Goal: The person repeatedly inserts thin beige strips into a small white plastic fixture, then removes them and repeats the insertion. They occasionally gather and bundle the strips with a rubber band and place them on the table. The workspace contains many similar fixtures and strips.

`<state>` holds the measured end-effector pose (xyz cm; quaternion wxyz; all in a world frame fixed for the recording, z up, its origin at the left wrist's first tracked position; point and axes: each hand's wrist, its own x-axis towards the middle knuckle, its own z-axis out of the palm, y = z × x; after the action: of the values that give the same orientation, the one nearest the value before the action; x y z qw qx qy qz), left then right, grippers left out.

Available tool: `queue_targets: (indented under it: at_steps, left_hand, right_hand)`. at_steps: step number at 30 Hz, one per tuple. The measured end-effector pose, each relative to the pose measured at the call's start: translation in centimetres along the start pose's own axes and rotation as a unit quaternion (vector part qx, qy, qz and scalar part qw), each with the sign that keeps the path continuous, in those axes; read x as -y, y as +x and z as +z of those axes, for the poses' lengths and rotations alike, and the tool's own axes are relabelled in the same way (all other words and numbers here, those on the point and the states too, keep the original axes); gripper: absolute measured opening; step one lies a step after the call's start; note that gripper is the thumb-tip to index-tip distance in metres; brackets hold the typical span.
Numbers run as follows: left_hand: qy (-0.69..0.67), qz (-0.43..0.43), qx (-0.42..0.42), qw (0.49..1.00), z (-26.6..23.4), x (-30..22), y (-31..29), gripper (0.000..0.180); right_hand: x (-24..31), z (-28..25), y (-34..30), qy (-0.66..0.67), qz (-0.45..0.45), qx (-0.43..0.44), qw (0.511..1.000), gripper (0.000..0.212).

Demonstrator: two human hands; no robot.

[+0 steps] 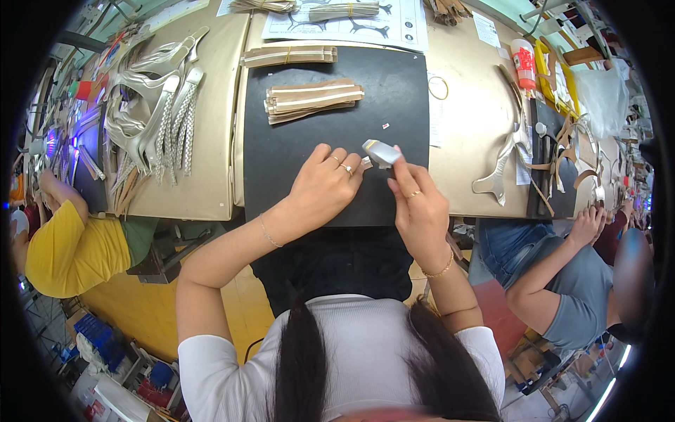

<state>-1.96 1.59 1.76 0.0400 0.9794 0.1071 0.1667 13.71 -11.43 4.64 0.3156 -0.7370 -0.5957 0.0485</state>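
My right hand is closed around a smooth whitish-grey tool with a yellowish end; its exact kind I cannot make out. Close beside it, the curled fingers of my left hand pinch a small white tag. Both hands are over the near part of a black work mat. A similar small tag lies on the mat just beyond them. Farther off sits a stack of brown strips with pale stripes, and behind that a banded bundle of strips.
Silver straps, some braided, are heaped on the left table. To the right are a silver cut piece, a red-and-white bottle and a yellow tray. Co-workers sit on either side, one in a yellow shirt, one in grey.
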Motion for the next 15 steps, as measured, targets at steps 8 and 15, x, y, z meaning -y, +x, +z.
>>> queue_targets:
  at_steps: [8, 15]
  left_hand:
    - [-0.078, -0.145, -0.026, 0.986, 0.4, -1.3, 0.5, 0.028]
    - [-0.183, -0.249, -0.069, 0.948, 1.9, -1.1, 0.9, 0.015]
  right_hand:
    - [-0.7, 0.1, 0.2, -0.042, 0.032, 0.082, 0.995, 0.049]
    - [-1.5, -0.6, -0.8, 0.028, 0.052, 0.024, 0.998, 0.054]
